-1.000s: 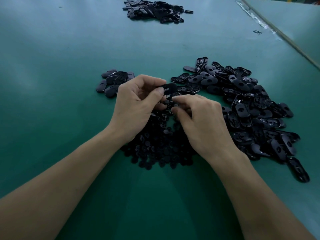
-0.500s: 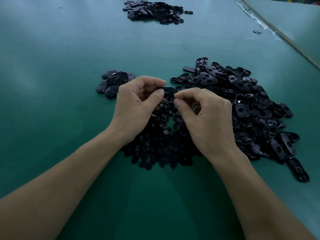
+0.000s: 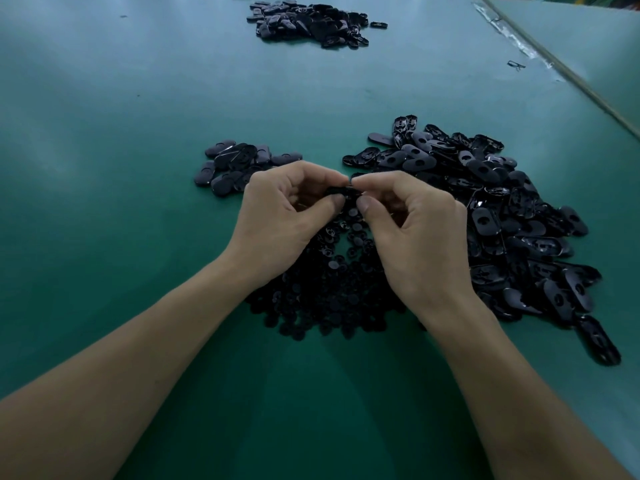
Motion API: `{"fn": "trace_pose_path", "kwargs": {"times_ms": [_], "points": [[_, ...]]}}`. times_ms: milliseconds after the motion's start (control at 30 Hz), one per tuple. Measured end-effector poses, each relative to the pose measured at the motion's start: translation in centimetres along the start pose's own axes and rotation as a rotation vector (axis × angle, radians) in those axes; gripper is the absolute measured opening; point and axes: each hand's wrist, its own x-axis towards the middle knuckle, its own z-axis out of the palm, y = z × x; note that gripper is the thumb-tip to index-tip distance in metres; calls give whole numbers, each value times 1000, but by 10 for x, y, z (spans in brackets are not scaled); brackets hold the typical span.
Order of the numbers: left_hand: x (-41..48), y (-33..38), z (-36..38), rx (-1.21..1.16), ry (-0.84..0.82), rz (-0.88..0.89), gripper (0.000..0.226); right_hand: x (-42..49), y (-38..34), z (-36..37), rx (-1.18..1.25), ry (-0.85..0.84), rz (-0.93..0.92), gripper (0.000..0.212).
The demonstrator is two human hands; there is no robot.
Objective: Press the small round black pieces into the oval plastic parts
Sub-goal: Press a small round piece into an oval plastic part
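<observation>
A: Where is the piece that is being worked on?

B: One oval black plastic part (image 3: 341, 191) is held in the air between the two hands, above the heap. The left hand (image 3: 280, 220) pinches its left end between curled thumb and forefinger. The right hand (image 3: 419, 233) pinches the right end in the same way. The fingertips of both hands nearly meet.

A: Is a round piece already sitting in it?

B: I cannot tell, the fingers hide most of it.

A: And the small pieces?

B: The heap of small round black pieces (image 3: 329, 292) lies on the green table (image 3: 104, 133), directly below the hands and wrists.

A: What else lies there?

B: A big pile of loose oval black parts (image 3: 502, 216) lies to the right and touches the heap. A small group of oval parts (image 3: 235, 164) lies just behind the left hand. A third dark pile (image 3: 311, 24) is at the far side, well apart.
</observation>
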Motion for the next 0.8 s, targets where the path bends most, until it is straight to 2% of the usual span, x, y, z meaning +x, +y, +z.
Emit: {"fn": "trace_pose_path", "kwargs": {"times_ms": [133,433,800], "points": [[-1,3,0,9,-30,18,24,0,-1,-1,31,-23,27,11],[-2,5,3,7,-37,19,24,-2,-2,0,24,-19,30,10],[-3,5,3,5,-38,30,26,-2,-4,0,81,-42,63,18]]}}
